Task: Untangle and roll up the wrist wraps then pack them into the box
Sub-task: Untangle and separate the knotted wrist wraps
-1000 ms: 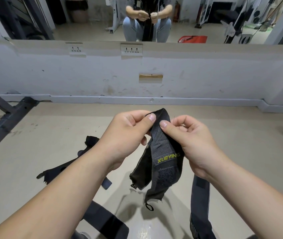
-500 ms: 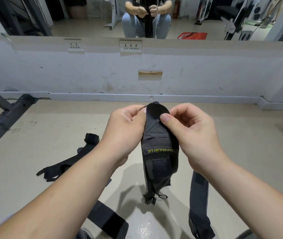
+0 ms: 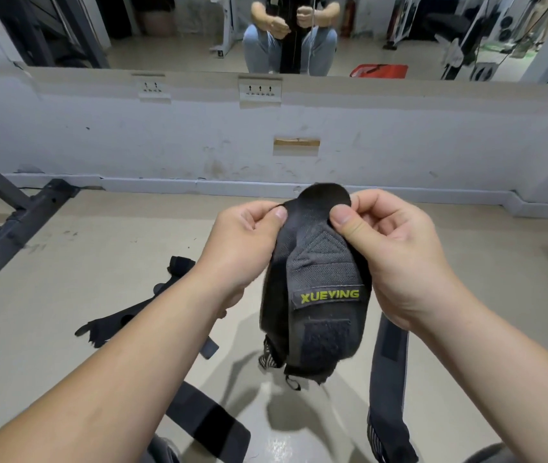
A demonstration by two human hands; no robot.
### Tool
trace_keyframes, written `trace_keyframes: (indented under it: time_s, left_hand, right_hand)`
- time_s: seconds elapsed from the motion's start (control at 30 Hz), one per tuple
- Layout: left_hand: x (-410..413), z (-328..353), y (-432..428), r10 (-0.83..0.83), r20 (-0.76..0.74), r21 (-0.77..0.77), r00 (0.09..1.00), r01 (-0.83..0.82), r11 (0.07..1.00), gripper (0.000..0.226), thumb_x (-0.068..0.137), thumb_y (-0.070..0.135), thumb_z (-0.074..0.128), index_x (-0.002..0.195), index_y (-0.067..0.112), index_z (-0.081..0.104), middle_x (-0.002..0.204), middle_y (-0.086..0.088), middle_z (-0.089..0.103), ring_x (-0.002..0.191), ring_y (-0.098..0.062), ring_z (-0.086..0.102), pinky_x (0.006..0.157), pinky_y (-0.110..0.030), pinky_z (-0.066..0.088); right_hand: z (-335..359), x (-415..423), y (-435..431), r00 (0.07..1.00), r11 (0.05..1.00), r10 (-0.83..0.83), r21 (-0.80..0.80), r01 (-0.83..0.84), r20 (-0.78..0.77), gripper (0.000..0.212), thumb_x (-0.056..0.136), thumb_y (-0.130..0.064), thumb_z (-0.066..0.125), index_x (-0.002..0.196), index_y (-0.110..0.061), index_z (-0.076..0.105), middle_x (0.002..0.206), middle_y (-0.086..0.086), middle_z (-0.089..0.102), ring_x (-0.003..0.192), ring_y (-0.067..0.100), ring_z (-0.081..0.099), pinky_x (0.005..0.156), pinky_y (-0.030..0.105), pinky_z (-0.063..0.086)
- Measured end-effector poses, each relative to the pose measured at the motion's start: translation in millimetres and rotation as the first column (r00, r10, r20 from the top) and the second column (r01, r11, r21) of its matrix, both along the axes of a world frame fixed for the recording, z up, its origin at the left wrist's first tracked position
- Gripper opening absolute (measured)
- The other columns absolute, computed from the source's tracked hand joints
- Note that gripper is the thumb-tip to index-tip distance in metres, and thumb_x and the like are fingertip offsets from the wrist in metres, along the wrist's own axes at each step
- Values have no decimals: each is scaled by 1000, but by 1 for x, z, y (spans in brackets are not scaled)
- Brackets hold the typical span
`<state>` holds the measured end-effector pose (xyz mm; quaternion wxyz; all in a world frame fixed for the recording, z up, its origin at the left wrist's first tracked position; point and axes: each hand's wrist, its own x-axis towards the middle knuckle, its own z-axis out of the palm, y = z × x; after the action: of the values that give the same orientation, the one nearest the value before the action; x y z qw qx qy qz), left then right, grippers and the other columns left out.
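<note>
Dark grey woven fabric, a folded wrist wrap point(image 3: 319, 295) with a yellow-green "XUEYING" label, hangs at the centre of the frame above the beige floor point(image 3: 48, 295). The left hand point(image 3: 245, 248) pinches its upper edge between thumb and curled fingers; the right hand point(image 3: 396, 248) pinches the opposite side likewise. Another grey strap point(image 3: 388, 389) lies on the floor at lower right, and black straps point(image 3: 125, 315) lie at lower left. A wall mirror point(image 3: 182, 31) fills the top of the frame.
</note>
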<state>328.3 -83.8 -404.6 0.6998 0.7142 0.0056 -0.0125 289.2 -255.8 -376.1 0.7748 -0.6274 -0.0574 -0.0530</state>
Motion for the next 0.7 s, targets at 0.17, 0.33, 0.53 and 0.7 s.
trace_keyframes:
  time_s: [0.17, 0.33, 0.53, 0.7]
  left_hand:
    - [-14, 10, -10, -220, 16, -57, 975, 220, 974, 14, 102, 13, 68, 102, 9, 81, 103, -17, 80, 84, -20, 70, 81, -38, 56]
    - [-11, 8, -4, -271, -1, -32, 962, 271, 962, 19, 104, 20, 66, 96, 13, 80, 97, -15, 77, 87, -23, 59, 83, -44, 44]
    - [-14, 11, -3, -314, 11, -16, 949, 315, 949, 26, 109, 25, 58, 106, 7, 78, 95, -9, 79, 79, -18, 64, 75, -38, 51]
    - [-12, 11, -1, -321, 38, 81, 946, 317, 945, 29, 110, 29, 57, 106, 9, 78, 90, -10, 71, 78, -23, 55, 67, -37, 46]
  right_hand:
    - [-6, 3, 6, 996, 994, -69, -90, 64, -56, 16, 88, -4, 79, 79, -13, 70, 69, -4, 69, 62, 7, 61, 60, 19, 51]
    - [-4, 5, 2, 995, 993, -70, -104, 62, -75, 17, 88, -6, 80, 77, -15, 71, 70, -2, 72, 64, 9, 64, 61, 21, 53]
    - [-6, 5, 1, 990, 991, -86, -107, 74, -116, 17, 89, -9, 80, 77, -15, 69, 70, 2, 71, 64, 15, 64, 61, 28, 56]
    - [-6, 5, -1, 988, 993, -96, -83, 87, -124, 14, 87, -8, 81, 79, -11, 70, 71, 7, 73, 63, 16, 66, 59, 27, 56]
